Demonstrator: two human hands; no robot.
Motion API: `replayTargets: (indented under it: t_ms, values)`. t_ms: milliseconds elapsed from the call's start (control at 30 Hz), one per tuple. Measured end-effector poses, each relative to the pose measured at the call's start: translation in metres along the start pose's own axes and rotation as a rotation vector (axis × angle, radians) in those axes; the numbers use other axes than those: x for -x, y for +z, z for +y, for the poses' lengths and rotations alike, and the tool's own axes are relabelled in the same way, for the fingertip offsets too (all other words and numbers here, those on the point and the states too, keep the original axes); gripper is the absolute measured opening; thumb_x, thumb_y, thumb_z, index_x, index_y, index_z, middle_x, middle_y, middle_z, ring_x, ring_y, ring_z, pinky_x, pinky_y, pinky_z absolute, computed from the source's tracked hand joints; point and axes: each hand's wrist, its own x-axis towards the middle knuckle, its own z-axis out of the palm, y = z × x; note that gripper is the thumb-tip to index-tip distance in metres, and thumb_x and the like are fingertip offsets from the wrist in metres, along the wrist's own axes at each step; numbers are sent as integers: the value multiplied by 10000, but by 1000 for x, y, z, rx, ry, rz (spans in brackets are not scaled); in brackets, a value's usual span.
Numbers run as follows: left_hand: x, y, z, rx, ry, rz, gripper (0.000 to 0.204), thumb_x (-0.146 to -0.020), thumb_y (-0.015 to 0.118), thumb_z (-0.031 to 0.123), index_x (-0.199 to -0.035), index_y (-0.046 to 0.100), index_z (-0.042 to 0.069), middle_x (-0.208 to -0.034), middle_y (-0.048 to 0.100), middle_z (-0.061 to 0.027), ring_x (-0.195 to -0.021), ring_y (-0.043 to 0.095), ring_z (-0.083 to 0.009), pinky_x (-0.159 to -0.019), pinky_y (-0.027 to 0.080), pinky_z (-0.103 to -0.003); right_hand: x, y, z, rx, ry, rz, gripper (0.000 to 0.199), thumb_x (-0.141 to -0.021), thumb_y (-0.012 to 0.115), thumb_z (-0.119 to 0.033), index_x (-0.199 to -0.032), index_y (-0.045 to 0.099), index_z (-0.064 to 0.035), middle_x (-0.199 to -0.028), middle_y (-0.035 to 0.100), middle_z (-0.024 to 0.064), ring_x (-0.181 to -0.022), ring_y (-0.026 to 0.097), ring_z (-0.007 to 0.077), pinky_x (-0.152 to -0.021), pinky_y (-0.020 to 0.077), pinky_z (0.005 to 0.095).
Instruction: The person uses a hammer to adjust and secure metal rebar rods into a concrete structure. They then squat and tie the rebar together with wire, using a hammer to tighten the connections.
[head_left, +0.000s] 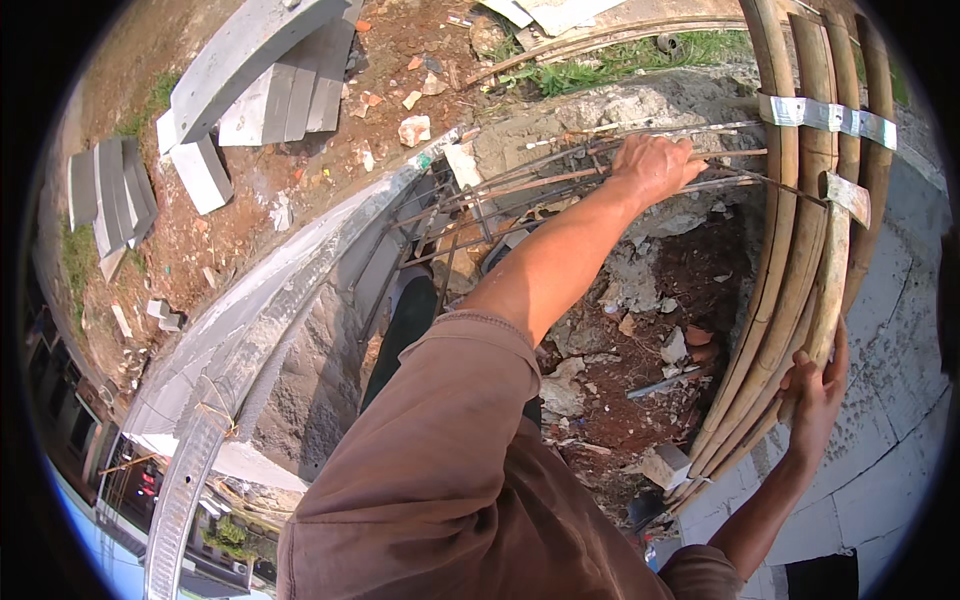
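Observation:
My left hand point(652, 168) reaches forward, its fingers curled around thin steel reinforcing rods point(530, 187) that run across to the bamboo poles. At the right, my right hand point(815, 398) is closed around the lower wooden handle of a hammer point(833, 260). The hammer's metal head points up and lies close against the bundled bamboo poles point(765, 310). A silvery metal strap point(830, 117) crosses these poles above the hammer. The fingertips of my left hand are partly hidden, so which rods they grip cannot be told.
Below the rods lies a pit of reddish soil and rubble point(690, 270). A grey block wall point(870, 400) stands right of the poles. Left are a rough concrete edge point(290, 290), a perforated metal channel point(190, 490) and stacked grey slabs point(275, 95).

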Motion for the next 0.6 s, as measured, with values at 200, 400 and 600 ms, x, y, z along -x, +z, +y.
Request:
replayTargets:
  t_ms: [200,400,600]
  values:
    - [-3,-3,1,-9,11,29,376,-877,573,431,-780,609,70,-565,608,-136,-544,627,-310,-531,488,-454,-37,-21,-61,153,14,-65,640,-832,532,-127,-1424,314,-21,-779,562,60,-495,497,93,-474,427,245]
    - [-4,-2,3,4,25,10,376,-880,575,421,-790,621,58,-550,599,-133,-529,619,-307,-505,480,-436,-69,-12,-82,386,133,-117,612,-835,545,-167,-1405,368,-30,-677,510,31,-492,507,104,-482,432,275]
    - [-4,-1,0,55,-8,-53,363,-883,582,399,-783,621,52,-526,589,-110,-472,598,-255,-456,466,-399,-76,16,-81,442,158,-210,601,-842,530,-171,-1404,369,-29,-660,497,19,-475,500,113,-463,428,275]
